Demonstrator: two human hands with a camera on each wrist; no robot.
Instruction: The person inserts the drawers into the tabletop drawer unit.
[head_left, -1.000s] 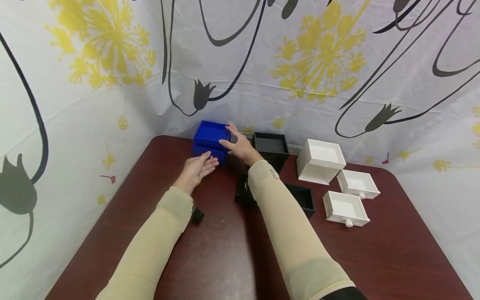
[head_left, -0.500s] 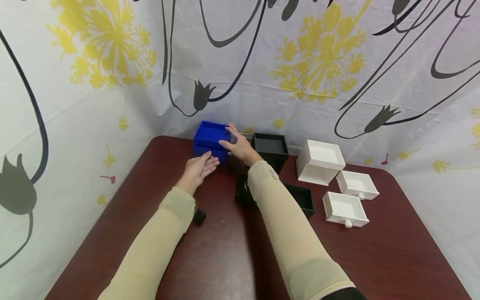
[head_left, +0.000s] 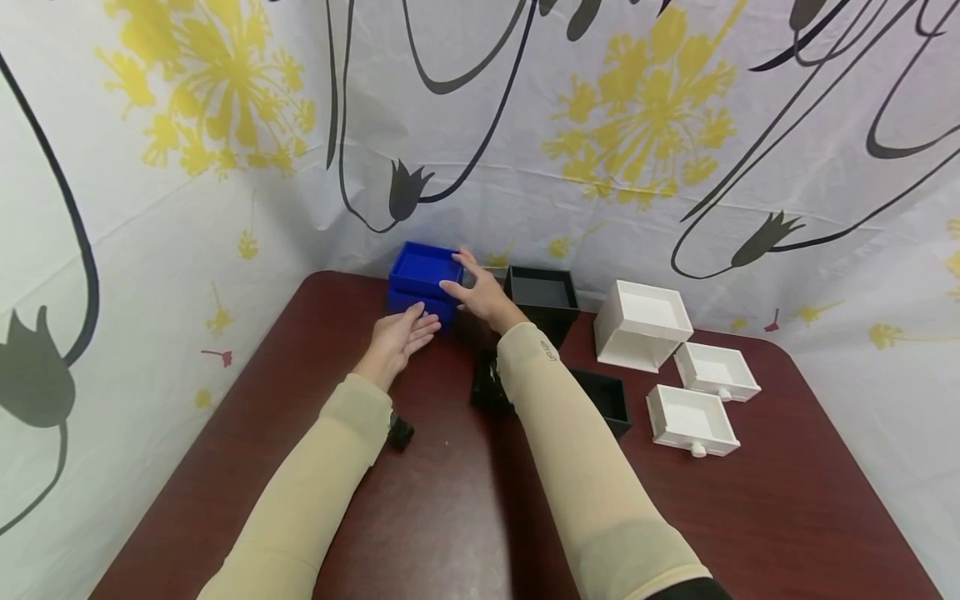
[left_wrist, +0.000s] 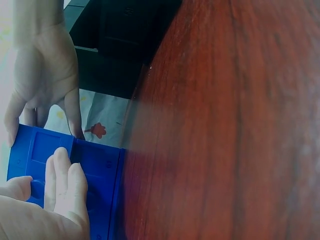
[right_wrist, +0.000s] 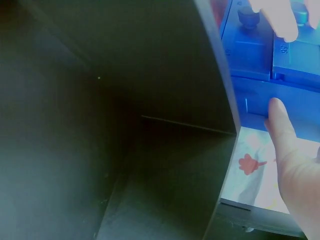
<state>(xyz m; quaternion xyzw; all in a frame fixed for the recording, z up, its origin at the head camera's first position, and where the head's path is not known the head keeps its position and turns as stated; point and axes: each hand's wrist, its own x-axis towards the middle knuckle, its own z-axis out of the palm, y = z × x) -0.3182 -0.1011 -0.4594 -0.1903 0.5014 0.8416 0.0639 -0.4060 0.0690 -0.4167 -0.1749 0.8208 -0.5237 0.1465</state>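
Note:
At the table's back left stands a blue two-drawer box (head_left: 424, 268) with its drawers in place. My left hand (head_left: 396, 340) is at its front, fingers straight and laid across the drawer fronts (left_wrist: 102, 175). In the left wrist view its thumb lies beside the upper knob (left_wrist: 37, 190). My right hand (head_left: 483, 293) is at the box's right side, thumb and forefinger spread apart. The right wrist view shows the right thumb (right_wrist: 282, 127) against the blue side wall (right_wrist: 255, 102). The lower knob is partly hidden behind the left fingers.
Right of the blue box stands a black box frame (head_left: 542, 292). Black drawers (head_left: 603, 396) lie in front, partly under the right forearm. Farther right are a white open-fronted frame (head_left: 643, 321) and two white drawers (head_left: 692, 417). A patterned cloth (head_left: 480, 125) hangs behind the table.
Both hands stay at the blue box in nearly the same pose. The view shifts very slightly; no object has visibly moved on the table.

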